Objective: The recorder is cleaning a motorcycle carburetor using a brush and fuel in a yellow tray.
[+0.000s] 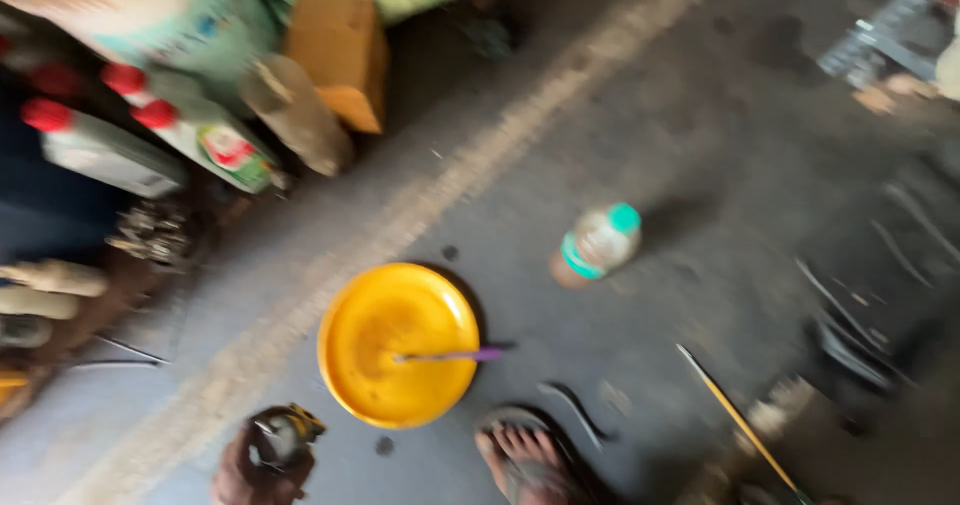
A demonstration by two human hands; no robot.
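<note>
Though motion blur softens everything, the layout on the concrete floor [700, 115] is legible. Bottom left: a brownish shape, prob. the left hand [240, 470], wraps or lies against a dark-and-yellow object [283, 433]. Blur hides the fingers, so it can't be told whether the hand is open or gripping. The right hand is out of view.

The yellow bowl [350, 310] sits on the floor just up and to the right of the hand, near but apart from it. It stands upright, its inside approx. bare except for a thin purple-handled tool [450, 355], which lies in it with the handle end passing over the right rim. A sandalled foot [525, 460] is just below the bowl, w/ a dark curved metal piece [575, 410] beside it.

Other containers:
- Small bottle [597, 245] w/ teal cap, right of the bowl and well apart from the hand. Its contents are unclear.
- Red-capped white jugs [200, 135] along the floor's cluttered left side, caps on.
- An orange box [340, 55] behind them.

A pale strip [420, 215] crosses the floor diagonally between jugs and bowl. A thin yellow rod [735, 420] lies lower right.
</note>
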